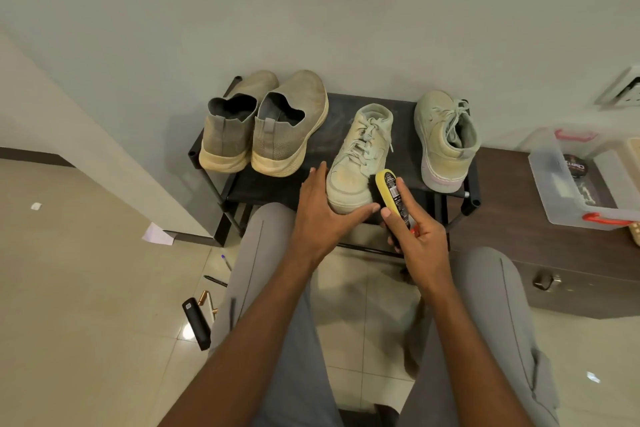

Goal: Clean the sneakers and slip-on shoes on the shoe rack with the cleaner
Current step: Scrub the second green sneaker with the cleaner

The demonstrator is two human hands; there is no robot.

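The near sneaker sits at the front edge of the shoe rack, toe toward the person, so a hard stroke could push it off. The left hand braces its toe with fairly straight fingers, while the right hand grips the yellow cleaner against the toe's right side.

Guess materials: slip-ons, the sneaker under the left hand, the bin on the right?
Slip-ons: knit fabric upper, going by the mesh texture and ribbed collar, on a matte foam-like sole. Sneaker: smooth matte upper, leather or synthetic, can't tell which; fabric laces. Bin: clear rigid plastic, see-through walls, red latches.
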